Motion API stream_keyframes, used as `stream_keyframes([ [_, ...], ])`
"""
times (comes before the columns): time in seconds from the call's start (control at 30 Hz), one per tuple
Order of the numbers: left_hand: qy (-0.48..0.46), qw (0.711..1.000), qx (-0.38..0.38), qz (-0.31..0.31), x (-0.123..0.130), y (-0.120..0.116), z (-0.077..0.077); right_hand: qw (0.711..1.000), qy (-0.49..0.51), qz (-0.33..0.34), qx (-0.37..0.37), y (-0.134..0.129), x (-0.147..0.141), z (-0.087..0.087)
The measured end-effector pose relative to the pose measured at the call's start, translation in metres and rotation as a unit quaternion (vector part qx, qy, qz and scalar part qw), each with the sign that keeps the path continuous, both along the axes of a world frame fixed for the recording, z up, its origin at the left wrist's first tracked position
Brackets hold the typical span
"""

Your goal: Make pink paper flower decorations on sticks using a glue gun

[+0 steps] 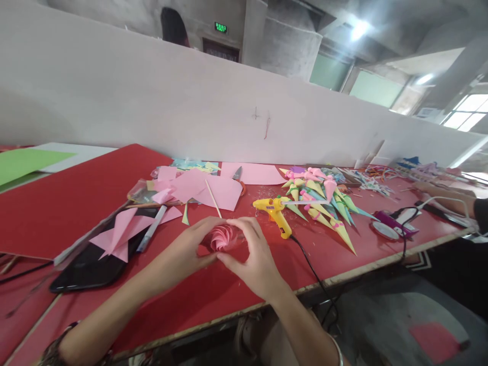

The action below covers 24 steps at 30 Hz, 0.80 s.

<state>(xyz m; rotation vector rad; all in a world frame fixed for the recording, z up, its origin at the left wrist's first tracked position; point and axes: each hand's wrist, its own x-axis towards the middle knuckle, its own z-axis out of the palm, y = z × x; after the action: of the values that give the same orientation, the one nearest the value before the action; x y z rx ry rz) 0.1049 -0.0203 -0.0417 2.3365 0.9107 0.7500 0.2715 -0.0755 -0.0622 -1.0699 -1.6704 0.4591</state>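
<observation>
A rolled pink paper spiral lies between my two hands, over the red table near its front edge. My left hand curves around its left side, thumb and fingers bent toward the right hand. Around the other side curls my right hand, its thumb tip and fingertips meeting those of the left. Whether the fingers press on the paper is hard to make out. Just behind the hands are a thin white stick and cut pink paper sheets. A yellow glue gun rests to the right.
Several paper cones are piled at the back right. Scissors lie behind the hands. A black tray with a pen and folded pink paper is at left. Another person's hand is at far right.
</observation>
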Motion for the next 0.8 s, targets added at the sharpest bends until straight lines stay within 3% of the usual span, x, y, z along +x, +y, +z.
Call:
stream_keyframes([
  [0.17, 0.000, 1.000, -0.015, 0.019, -0.0014, -0.0003, -0.0007, 0.999, 0.024, -0.004, 0.023, 0.0010, -0.0014, -0.0014],
  [0.43, 0.017, 1.000, -0.005, 0.000, -0.0016, 0.0009, -0.0001, 0.999, 0.036, 0.024, 0.014, 0.0007, -0.0007, -0.0017],
  [0.6, 0.019, 1.000, 0.003, 0.010, -0.0017, 0.0015, 0.0028, 1.000, 0.001, -0.012, 0.008, 0.0001, -0.0007, -0.0018],
  [0.8, 0.001, 1.000, -0.004, -0.029, 0.0009, -0.0008, 0.0052, 0.999, 0.047, 0.003, 0.022, 0.0003, -0.0062, -0.0033],
])
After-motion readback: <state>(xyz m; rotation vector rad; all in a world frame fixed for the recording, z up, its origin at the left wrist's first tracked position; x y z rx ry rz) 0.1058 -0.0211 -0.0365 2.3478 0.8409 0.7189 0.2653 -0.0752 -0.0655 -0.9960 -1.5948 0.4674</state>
